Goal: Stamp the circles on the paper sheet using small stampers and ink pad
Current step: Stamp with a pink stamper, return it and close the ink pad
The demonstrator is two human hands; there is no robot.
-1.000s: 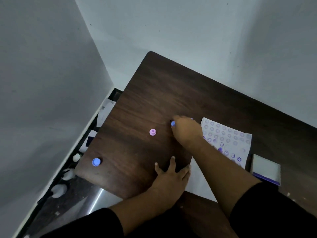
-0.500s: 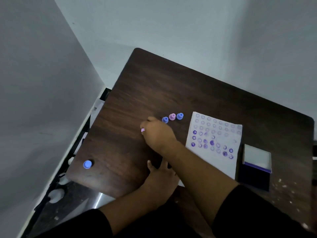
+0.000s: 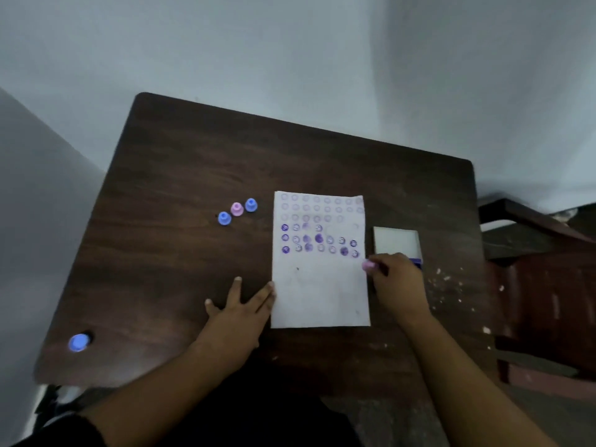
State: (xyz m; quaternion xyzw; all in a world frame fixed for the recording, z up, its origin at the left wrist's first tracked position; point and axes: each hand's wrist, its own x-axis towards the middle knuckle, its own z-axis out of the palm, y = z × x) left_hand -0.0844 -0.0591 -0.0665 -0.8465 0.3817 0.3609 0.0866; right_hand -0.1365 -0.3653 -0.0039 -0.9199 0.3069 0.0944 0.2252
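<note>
A white paper sheet (image 3: 319, 285) with rows of printed circles lies on the dark wooden table (image 3: 193, 156); its lower rows carry purple stamps. My right hand (image 3: 398, 282) is shut on a small pink stamper (image 3: 367, 265) at the sheet's right edge, just in front of the ink pad (image 3: 397, 241). My left hand (image 3: 240, 306) rests flat and open on the table, fingertips touching the sheet's left edge. Three stampers stand in a row left of the sheet: blue (image 3: 224, 218), pink (image 3: 236, 209), blue (image 3: 251, 205). Another blue stamper (image 3: 78, 342) sits near the table's front left corner.
Grey walls close in behind and to the left of the table. White specks (image 3: 448, 285) litter the table's right side. A dark wooden piece of furniture (image 3: 541, 253) stands to the right. The table's left edge drops to the floor.
My right hand picked up the pink stamper left of the sheet and carried it across to the sheet's right edge by the ink pad. The camera swung right.
</note>
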